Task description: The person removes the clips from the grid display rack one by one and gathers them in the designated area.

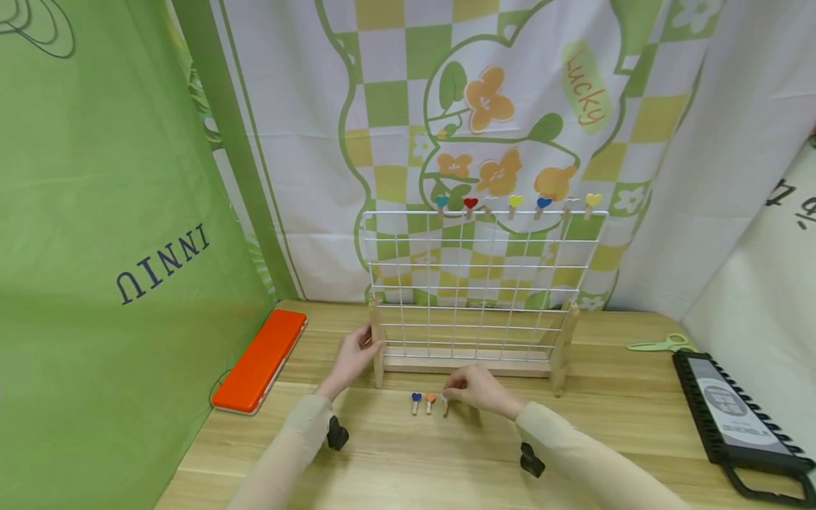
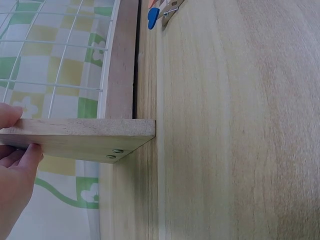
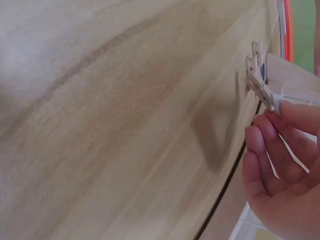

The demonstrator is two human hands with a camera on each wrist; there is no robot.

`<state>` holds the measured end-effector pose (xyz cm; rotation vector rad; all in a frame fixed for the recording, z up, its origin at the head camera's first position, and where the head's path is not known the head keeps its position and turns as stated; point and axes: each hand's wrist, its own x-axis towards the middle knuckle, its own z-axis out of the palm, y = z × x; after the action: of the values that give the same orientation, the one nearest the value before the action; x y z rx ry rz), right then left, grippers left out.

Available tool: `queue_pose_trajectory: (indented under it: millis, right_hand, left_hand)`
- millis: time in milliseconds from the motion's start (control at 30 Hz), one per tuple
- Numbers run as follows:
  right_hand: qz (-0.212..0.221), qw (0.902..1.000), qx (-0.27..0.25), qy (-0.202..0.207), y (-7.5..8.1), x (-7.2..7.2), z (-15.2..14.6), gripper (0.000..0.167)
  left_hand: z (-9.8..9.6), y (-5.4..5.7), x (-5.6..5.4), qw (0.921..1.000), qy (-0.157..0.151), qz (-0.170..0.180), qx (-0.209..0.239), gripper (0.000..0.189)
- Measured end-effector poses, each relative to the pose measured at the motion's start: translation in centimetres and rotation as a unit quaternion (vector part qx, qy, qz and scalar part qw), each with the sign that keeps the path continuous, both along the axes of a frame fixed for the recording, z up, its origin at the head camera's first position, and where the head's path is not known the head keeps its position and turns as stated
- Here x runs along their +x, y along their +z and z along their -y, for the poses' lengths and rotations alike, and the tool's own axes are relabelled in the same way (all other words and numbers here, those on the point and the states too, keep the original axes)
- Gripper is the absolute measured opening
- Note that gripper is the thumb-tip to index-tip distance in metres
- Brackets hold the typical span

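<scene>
A white wire grid rack (image 1: pixel 408 212) stands upright on a wooden base (image 1: pixel 472 365). My left hand (image 1: pixel 350 360) grips its left wooden leg (image 2: pixel 90 128), thumb on one side and fingers on the other. With thumb and forefinger, my right hand (image 1: pixel 481 389) pinches a small wooden clothespin (image 1: pixel 445 409) by its pale heart end, in front of the base. To its left lie a clothespin with an orange heart (image 1: pixel 430 399) and one with a blue heart (image 1: pixel 416 398). Along the rack's top wire sit several heart clothespins, among them teal (image 1: pixel 442 202), red (image 1: pixel 470 203) and yellow (image 1: pixel 593 201).
An orange-red case (image 1: pixel 261 361) lies on the table's left side. On the right are light green scissors (image 1: pixel 666 344) and a black-edged item with a handle (image 1: pixel 733 404). A patterned curtain (image 1: pixel 287 142) hangs close behind the rack.
</scene>
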<state>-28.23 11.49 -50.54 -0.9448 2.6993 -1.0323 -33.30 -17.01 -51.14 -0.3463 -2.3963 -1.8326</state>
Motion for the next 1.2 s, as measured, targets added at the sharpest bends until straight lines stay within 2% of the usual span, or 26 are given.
queue_pose_trajectory:
  millis: [233,467,733,833,967,1033,1133,1200]
  right_hand:
    - [0.036,0.9993,0.010,-0.008,-0.5,-0.7,0.1,0.014]
    - [0.103,0.9944,-0.002,-0.020,-0.9,-1.2,0.2,0.017]
    - [0.110,0.9938,-0.002,-0.017,-1.4,-1.8,0.0,0.016]
    - [0.113,0.9935,-0.003,-0.019,-1.5,-2.0,-0.2,0.015]
    - [0.114,0.9933,-0.006,-0.019,-1.3,-2.2,-0.5,0.014]
    - [0.110,0.9938,-0.005,-0.016,-0.7,-2.2,-0.7,0.015]
    - [0.087,0.9962,0.004,-0.004,0.9,-2.2,-1.1,0.017]
    - [0.053,0.9985,0.006,0.012,2.6,-2.1,-1.3,0.018]
  left_hand:
    - [0.1,0.1,0.1,1.0000,-0.003,-0.001,-0.002,0.060]
    - [0.0,0.2,0.1,0.9999,-0.002,-0.009,-0.008,0.056]
    - [-0.2,2.8,1.9,0.9998,-0.018,-0.002,-0.009,0.053]
    - [-0.2,3.1,2.0,0.9998,-0.021,0.000,-0.005,0.054]
    - [-0.2,3.0,1.9,0.9998,-0.018,0.002,-0.004,0.054]
    - [-0.1,2.2,1.3,0.9999,-0.013,0.003,-0.006,0.055]
    - [0.1,1.1,0.6,0.9999,-0.008,0.003,-0.013,0.055]
    - [0.1,0.2,0.1,0.9999,-0.005,0.005,-0.009,0.057]
